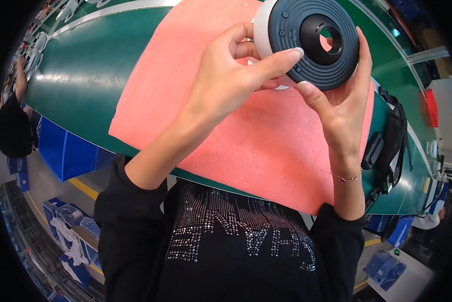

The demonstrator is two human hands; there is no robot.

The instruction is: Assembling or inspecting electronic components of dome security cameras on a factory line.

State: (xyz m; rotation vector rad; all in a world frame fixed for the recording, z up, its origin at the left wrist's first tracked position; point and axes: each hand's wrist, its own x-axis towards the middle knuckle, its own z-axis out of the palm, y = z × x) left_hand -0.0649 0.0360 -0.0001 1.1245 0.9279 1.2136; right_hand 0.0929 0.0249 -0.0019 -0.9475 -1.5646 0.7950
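Note:
Between both hands I hold up a round device (285,38) with a white body and a dark grey ringed face, which has a black-rimmed hole in its middle and small buttons along one side. My left hand (236,68) grips its left side, the thumb lying on the grey face near the lower edge. On the right, my right hand (342,108) wraps round the rim, with the thumb at the bottom edge. Beneath the device a pink cloth (256,146) lies spread on the green tabletop (92,83). The device hides part of the cloth.
Black straps with a dark buckle-like piece (389,146) lie on the table right of the cloth. Blue bins (65,146) stand beyond the table's left edge. Another person (14,123) in black is at the far left. A red object (431,108) shows at far right.

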